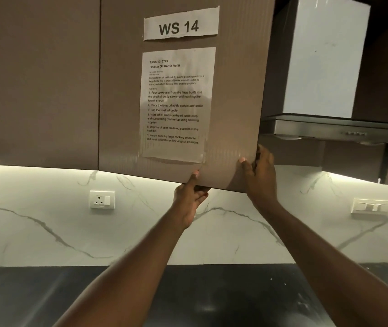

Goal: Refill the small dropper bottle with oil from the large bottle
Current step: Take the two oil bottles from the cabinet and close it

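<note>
Neither the small dropper bottle nor the large oil bottle is in view. Both my hands hold the brown upper cabinet door (178,90), which stands slightly ajar. My left hand (189,197) grips its bottom edge from below, thumb on the front face. My right hand (260,173) wraps around the door's lower right corner, thumb on the front and fingers behind the edge. Taped to the door are a "WS 14" label (180,23) and a printed task sheet (176,105). The cabinet's inside is hidden.
A closed cabinet door (37,79) is to the left. A steel range hood (337,128) hangs at the right. The white marble backsplash carries a wall socket (102,199) and a switch plate (371,206). A dark countertop (211,293) runs below my arms.
</note>
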Tool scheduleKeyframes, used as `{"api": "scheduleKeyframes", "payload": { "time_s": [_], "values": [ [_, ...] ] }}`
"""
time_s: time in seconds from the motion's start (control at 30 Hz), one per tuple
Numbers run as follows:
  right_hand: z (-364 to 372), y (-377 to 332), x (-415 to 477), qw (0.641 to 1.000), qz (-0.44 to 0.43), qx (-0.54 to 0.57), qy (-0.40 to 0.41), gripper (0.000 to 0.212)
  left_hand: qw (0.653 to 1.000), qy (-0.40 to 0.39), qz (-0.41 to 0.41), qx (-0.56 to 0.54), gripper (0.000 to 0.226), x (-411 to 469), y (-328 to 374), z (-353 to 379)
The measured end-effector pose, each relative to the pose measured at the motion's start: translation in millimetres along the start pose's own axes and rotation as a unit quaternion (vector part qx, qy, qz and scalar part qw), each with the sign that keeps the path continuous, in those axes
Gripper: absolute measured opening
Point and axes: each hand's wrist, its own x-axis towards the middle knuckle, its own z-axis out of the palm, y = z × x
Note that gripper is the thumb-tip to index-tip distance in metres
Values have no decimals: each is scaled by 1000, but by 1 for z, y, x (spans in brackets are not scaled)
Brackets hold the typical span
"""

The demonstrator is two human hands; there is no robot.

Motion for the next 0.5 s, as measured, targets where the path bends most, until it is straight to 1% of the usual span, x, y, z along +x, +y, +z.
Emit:
{"api": "scheduleKeyframes", "payload": {
  "time_s": [0.17, 0.27, 0.33, 0.43, 0.5],
  "values": [
    [-19, -51, -45, 999, -13, 34, 22, 52, 997, 5, -17, -69, 20, -48, 20, -5],
    [-23, -80, -70, 997, -38, 50, 35, 53, 993, 10, -14, -119, 28, -74, 31, -8],
    [-25, -101, -86, 996, -49, 58, 39, 54, 990, 23, -10, -140, 29, -92, 39, -10],
    [-23, -131, -107, 994, -74, 69, 41, 57, 988, 49, 11, -146, 27, -109, 47, -19],
    [-20, -150, -118, 992, -92, 75, 38, 58, 987, 63, 25, -146, 30, -120, 54, -27]
  ]
}}
